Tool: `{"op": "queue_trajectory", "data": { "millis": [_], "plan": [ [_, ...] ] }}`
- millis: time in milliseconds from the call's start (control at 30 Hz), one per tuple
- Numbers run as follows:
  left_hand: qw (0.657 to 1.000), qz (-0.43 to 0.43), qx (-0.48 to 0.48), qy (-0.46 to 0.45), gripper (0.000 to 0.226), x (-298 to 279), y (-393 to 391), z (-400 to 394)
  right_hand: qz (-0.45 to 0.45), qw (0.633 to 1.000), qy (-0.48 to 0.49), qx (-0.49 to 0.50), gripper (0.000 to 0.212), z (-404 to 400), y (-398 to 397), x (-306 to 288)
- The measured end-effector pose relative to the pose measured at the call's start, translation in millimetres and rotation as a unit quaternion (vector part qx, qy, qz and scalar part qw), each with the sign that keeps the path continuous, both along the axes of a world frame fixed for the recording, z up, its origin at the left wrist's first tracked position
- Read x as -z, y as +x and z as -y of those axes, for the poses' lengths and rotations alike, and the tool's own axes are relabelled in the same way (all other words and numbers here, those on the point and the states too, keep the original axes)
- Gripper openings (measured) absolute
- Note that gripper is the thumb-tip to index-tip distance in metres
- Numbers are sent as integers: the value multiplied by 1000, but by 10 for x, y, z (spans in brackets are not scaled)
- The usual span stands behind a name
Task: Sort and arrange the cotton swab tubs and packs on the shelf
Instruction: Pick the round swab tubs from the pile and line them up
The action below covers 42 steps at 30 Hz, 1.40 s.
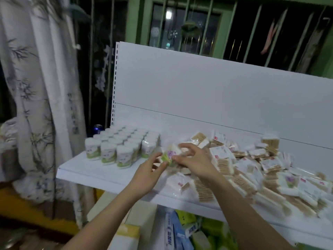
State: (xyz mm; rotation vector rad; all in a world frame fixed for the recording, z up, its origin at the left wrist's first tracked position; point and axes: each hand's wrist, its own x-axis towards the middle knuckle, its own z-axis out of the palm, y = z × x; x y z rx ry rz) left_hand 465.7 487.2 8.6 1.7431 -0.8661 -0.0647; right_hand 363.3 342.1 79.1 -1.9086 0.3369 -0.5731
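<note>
A white shelf board (86, 171) carries several white cotton swab tubs (119, 145) with green bases, standing in neat rows at its left end. A loose heap of flat swab packs (252, 170) covers the right part. Between them, both hands meet at one small pack (169, 155) with a green and purple label. My right hand (193, 160) grips it from the right and above with curled fingers. My left hand (149, 175) pinches its lower left edge between thumb and fingers. The picture is blurred, so finer contact is unclear.
A white back panel (207, 91) rises behind the shelf. A patterned curtain (34, 98) hangs at the left, with a blue can (97, 129) beside the tubs. Below the shelf lie green and blue packaged goods (187, 231). A barred window (234, 27) is behind.
</note>
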Motion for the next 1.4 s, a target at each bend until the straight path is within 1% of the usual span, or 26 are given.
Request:
{"op": "queue_trajectory", "data": {
  "millis": [33,67,133,200,233,267,333,400,467,533,600,700,867,967,1033,1067,1133,1267,1300,1333,1400],
  "plan": [
    [997,39,-37,49,48,93,84,-93,1,1000,-18,11,47,-74,116,3],
    [987,86,-77,109,49,192,149,-184,-1,999,-38,22,49,-132,231,8],
    [952,193,-127,202,49,397,245,-354,-8,997,-69,35,52,-234,453,32],
    [922,286,-131,226,49,608,271,-453,-12,995,-96,28,51,-324,651,104],
    [911,317,-144,220,45,732,285,-462,-15,993,-117,21,50,-367,736,156],
    [906,326,-165,215,40,797,259,-468,-18,991,-134,16,49,-398,819,220],
    [902,313,-202,216,35,849,202,-447,-23,989,-148,15,47,-435,960,365],
    [897,314,-212,229,37,847,184,-429,-24,987,-155,17,45,-445,1093,518],
    [895,306,-186,265,49,829,190,-447,-19,982,-187,28,42,-445,1216,661],
    [893,292,-163,300,67,781,192,-484,-8,974,-222,47,40,-442,1312,770],
    [893,281,-156,315,82,748,180,-489,-2,972,-228,59,38,-449,1371,818],
    [890,282,-165,318,88,743,178,-471,-3,967,-242,80,42,-418,1451,880],
    [887,286,-165,323,86,750,198,-471,-10,969,-232,83,54,-405,1472,934],
    [885,288,-166,326,86,746,192,-469,-39,974,-212,72,78,-456,1402,915],
    [883,291,-169,327,85,752,198,-462,-19,975,-207,77,87,-507,1322,916],
    [882,294,-170,326,84,755,198,-456,-5,976,-203,77,86,-535,1257,902],
    [886,295,-169,317,82,785,215,-438,4,979,-192,74,75,-554,1094,833],
    [888,298,-172,305,84,822,237,-428,-39,972,-216,86,27,-323,629,658],
    [889,298,-175,301,84,806,227,-428,-47,971,-216,90,18,-212,491,627],
    [891,294,-176,299,85,770,213,-429,-50,971,-211,97,14,-93,348,598],
    [897,265,-173,308,87,621,172,-431,-42,968,-216,122,18,167,68,539]
  ]
}}
